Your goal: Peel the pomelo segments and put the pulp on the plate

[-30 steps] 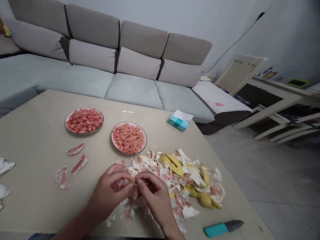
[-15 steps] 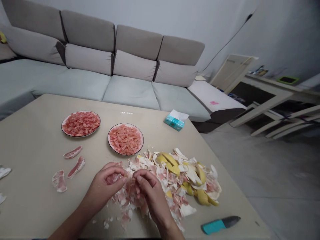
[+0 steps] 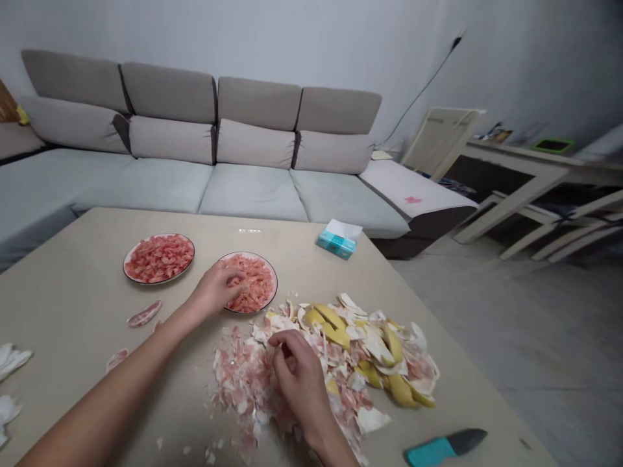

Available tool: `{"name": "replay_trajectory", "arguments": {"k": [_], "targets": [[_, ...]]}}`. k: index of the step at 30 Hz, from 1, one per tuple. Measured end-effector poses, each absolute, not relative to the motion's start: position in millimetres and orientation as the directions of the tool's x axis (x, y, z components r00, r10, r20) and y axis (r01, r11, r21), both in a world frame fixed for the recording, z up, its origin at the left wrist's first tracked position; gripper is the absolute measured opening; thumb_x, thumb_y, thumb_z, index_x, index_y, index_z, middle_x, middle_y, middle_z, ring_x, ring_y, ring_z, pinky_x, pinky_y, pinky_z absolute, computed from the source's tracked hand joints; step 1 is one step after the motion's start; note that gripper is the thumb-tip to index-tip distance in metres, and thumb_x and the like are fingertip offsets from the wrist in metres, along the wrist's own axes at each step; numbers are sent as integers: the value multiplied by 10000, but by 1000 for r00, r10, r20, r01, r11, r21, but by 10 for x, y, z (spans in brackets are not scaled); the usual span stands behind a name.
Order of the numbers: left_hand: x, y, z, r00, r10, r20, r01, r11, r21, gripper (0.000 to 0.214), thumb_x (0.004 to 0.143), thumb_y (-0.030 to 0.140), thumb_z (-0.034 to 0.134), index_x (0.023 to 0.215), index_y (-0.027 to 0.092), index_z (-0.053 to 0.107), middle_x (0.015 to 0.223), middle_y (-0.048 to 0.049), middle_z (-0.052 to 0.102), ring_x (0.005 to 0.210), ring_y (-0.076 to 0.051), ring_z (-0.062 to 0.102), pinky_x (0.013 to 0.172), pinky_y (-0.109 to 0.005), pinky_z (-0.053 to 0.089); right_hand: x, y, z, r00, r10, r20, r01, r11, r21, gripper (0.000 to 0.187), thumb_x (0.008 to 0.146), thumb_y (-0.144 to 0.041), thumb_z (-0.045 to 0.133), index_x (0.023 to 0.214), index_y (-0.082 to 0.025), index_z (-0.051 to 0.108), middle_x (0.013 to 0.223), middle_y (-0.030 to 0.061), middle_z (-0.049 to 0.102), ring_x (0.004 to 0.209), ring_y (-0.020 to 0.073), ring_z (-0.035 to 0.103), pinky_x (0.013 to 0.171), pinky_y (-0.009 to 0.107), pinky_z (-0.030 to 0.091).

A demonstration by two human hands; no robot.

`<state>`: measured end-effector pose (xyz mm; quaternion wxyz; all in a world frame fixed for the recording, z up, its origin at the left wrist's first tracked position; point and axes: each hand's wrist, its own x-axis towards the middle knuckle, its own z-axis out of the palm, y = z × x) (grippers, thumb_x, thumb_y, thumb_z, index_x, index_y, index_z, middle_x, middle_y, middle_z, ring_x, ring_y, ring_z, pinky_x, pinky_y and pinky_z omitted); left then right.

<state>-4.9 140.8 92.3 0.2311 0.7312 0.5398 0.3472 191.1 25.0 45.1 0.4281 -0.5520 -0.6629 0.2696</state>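
Observation:
My left hand reaches over the left side of a dark-rimmed plate heaped with loose pink pomelo flesh. Its fingers are drawn together at the flesh, and whatever is between them is hidden. Above a pile of pale pomelo membranes hovers my right hand, fingers curled with thumb and index close together; I cannot make out anything in them. Thick yellow pomelo peel lies to its right. Left of my forearm are pomelo segments, some partly covered by the arm.
A second plate of pomelo flesh stands at the back left. A knife with a turquoise handle lies near the front right edge, a tissue pack at the back right. White scraps are at the left. A sofa stands behind the table.
My left hand has left my right hand's side and moved forward to the nearer plate. My right hand stays over the membranes. The view has tilted slightly.

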Motion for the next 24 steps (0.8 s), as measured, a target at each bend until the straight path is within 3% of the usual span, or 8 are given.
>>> {"name": "replay_trajectory", "arguments": {"k": [6, 9, 11, 13, 15, 17, 21, 24], "targets": [[-83, 1623, 945, 119, 959, 257, 629, -273, 728, 224, 817, 263, 551, 906, 190, 742, 905, -79, 677, 915, -246, 611, 888, -380, 437, 1982, 252, 447, -100, 952, 291, 586, 292, -755, 149, 813, -150, 590, 737, -213, 701, 842, 69, 682, 834, 230, 595, 773, 358, 444], [-139, 1314, 948, 111, 969, 222, 571, -245, 783, 308, 888, 314, 463, 1097, 212, 664, 848, -38, 691, 745, -192, 626, 719, -310, 483, 1986, 249, 424, -89, 951, 297, 597, 290, -748, 238, 834, -224, 617, 604, -207, 674, 862, 91, 682, 853, 244, 600, 785, 383, 452], [-150, 1010, 892, 131, 985, 113, 386, -156, 909, 365, 908, 361, 465, 1244, 232, 531, 746, 1, 669, 616, -162, 601, 569, -255, 451, 1969, 235, 415, -83, 941, 327, 569, 314, -760, 143, 836, -181, 585, 820, -216, 722, 1023, 101, 674, 977, 257, 588, 860, 403, 447], [-140, 699, 797, 115, 993, 18, 134, -33, 990, 420, 878, 356, 553, 1265, 244, 431, 855, -13, 684, 715, -163, 642, 600, -240, 465, 1939, 209, 420, -90, 940, 330, 536, 324, -779, 215, 828, -165, 583, 999, -224, 699, 1072, 95, 666, 1003, 252, 584, 880, 395, 450], [-119, 433, 695, 148, 987, -58, -23, 63, 998, 441, 847, 326, 619, 1228, 254, 408, 1032, -46, 686, 801, -161, 665, 716, -275, 503, 1900, 174, 448, -88, 958, 274, 515, 279, -811, 116, 852, -235, 596, 861, -209, 709, 860, 71, 687, 827, 226, 611, 782, 350, 479], [-102, 239, 612, 209, 972, -111, -105, 135, 985, 404, 824, 310, 658, 1167, 247, 454, 1050, -57, 696, 903, -184, 672, 803, -306, 509, 1864, 136, 498, -74, 981, 178, 451, 192, -872, 263, 887, -341, 582, 693, -197, 684, 679, 41, 649, 680, 194, 595, 687, 307, 483], [-102, 68, 521, 280, 953, -115, -120, 153, 981, 249, 800, 271, 692, 1021, 219, 591, 1006, -54, 706, 984, -207, 659, 848, -301, 504, 1827, 77, 610, -190, 981, -28, 154, 1, -988, 318, 899, -432, 568, 1121, -232, 676, 1044, 72, 711, 941, 218, 656, 818, 317, 514], [-120, 47, 499, 314, 946, -84, -105, 122, 987, 211, 803, 262, 688, 1002, 221, 632, 993, -55, 698, 946, -207, 666, 833, -310, 516, 1813, 58, 650, -301, 949, -88, 90, -63, -994, 363, 884, -468, 583, 1177, -271, 664, 1207, 72, 670, 1114, 249, 609, 943, 377, 477]]}}
